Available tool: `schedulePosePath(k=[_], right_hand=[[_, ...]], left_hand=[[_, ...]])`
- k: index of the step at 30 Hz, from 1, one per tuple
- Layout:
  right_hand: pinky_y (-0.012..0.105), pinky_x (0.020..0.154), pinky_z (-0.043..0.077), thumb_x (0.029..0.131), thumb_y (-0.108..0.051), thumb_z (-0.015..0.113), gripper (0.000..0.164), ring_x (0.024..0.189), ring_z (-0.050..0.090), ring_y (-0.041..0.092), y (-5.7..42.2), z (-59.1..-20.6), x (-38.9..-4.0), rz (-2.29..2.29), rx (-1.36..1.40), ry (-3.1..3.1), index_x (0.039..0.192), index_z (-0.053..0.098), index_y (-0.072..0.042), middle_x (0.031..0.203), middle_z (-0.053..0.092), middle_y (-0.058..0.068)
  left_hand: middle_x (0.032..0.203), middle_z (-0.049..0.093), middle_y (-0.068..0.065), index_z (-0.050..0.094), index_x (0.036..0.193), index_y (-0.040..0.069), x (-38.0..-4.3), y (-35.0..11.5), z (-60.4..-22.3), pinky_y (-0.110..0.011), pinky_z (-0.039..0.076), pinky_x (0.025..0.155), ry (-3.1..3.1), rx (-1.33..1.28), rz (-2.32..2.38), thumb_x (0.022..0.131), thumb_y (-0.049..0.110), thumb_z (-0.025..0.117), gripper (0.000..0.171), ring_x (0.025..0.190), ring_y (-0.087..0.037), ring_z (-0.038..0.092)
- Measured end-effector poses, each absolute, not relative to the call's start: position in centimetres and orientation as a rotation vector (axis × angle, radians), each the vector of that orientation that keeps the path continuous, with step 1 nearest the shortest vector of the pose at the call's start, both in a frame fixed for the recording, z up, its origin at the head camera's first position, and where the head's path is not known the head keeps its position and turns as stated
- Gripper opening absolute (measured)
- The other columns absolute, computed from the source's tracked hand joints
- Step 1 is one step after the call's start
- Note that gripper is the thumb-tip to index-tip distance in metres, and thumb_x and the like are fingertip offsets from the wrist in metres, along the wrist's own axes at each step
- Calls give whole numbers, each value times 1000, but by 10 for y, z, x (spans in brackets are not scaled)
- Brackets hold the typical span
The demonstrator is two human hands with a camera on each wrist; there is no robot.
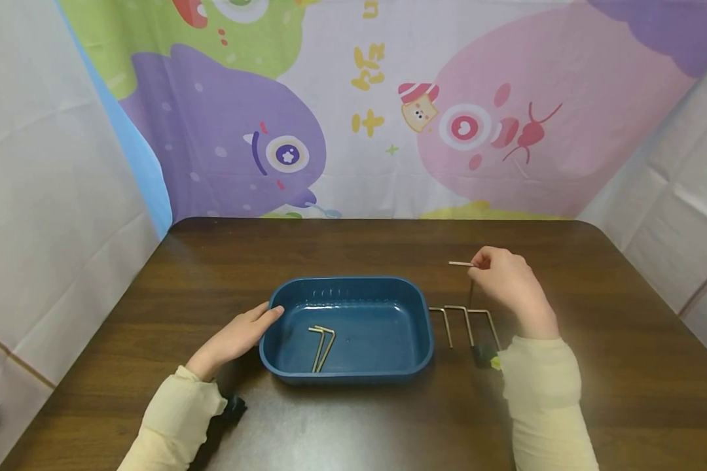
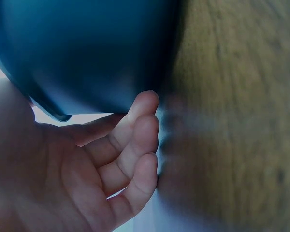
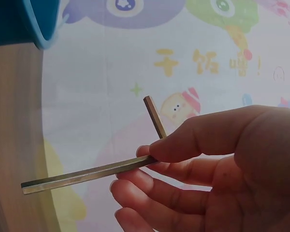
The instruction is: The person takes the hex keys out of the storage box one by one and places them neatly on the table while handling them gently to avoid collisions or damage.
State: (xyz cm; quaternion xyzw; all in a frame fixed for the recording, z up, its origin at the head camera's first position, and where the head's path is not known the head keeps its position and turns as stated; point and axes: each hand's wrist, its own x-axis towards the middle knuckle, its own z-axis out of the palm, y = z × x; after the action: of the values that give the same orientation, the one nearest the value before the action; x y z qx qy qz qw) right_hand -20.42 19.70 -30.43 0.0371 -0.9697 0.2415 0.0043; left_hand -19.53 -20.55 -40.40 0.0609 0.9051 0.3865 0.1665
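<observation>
I count six L-shaped hex keys from where I stand: two inside the one blue tray (image 1: 347, 377), three on the table to its right, and one up in the person's right hand (image 1: 503, 278). The pair in the tray (image 1: 330, 347) lies left of its middle, one overlapping the other, long arms slanting toward the tray's near side. The trio on the table (image 1: 468, 326) sits in a loose row just beside the tray's right end, bends all turned the same way. Right of the tray and higher than its rim, the right hand pinches the sixth key (image 3: 87, 178) near the bend between thumb and fingers — its long arm hangs down, its short arm points left. At the tray's left end the left hand (image 1: 240, 335) grips the wall, thumb over the rim, fingers outside. The tray is smooth and glossy, a rounded rectangle; the keys are straight-sided, faceted metal with a dull brassy sheen — and the table (image 1: 212, 275) beneath the tray is dark, grained wood.
</observation>
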Motion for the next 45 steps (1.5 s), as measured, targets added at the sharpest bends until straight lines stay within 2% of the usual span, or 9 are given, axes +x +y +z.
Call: schedulePosePath(k=[4, 11, 20, 38, 45], right_hand=[[41, 69, 43, 87, -20, 48, 23, 82, 56, 30, 202, -305, -204, 758, 112, -3037, 96, 58, -1, 93, 62, 15], [32, 62, 42, 88, -19, 47, 23, 72, 60, 22, 214, -305, -204, 814, 86, -3057, 98, 57, -1, 77, 66, 8], [33, 62, 42, 89, -19, 48, 24, 73, 60, 22, 223, -307, -206, 805, 85, -3108, 101, 56, 0, 81, 66, 10], [30, 61, 36, 87, -16, 46, 23, 67, 52, 20, 237, -312, -210, 758, 87, -3126, 97, 57, 0, 66, 57, 1], [28, 60, 35, 87, -16, 47, 24, 67, 50, 18, 240, -314, -208, 798, 68, -3135, 101, 58, 1, 67, 56, 1]], left_hand=[[139, 37, -25, 23, 141, -4, -195, -206, -404, -52, 38, 96, 2573, 174, 1105, 94, 54, 30, 75, 120, -37, 46], [143, 30, -24, 21, 142, -4, -195, -205, -403, -56, 29, 101, 2580, 181, 1080, 94, 55, 28, 76, 129, -40, 33], [143, 30, -24, 21, 142, -4, -195, -205, -402, -57, 28, 101, 2576, 183, 1081, 94, 56, 28, 77, 129, -40, 32], [143, 30, -25, 20, 142, -4, -195, -205, -403, -57, 28, 102, 2582, 173, 1073, 95, 53, 28, 75, 130, -40, 31], [143, 31, -24, 21, 142, -3, -194, -205, -402, -58, 28, 101, 2575, 175, 1076, 95, 53, 28, 74, 129, -40, 32]])
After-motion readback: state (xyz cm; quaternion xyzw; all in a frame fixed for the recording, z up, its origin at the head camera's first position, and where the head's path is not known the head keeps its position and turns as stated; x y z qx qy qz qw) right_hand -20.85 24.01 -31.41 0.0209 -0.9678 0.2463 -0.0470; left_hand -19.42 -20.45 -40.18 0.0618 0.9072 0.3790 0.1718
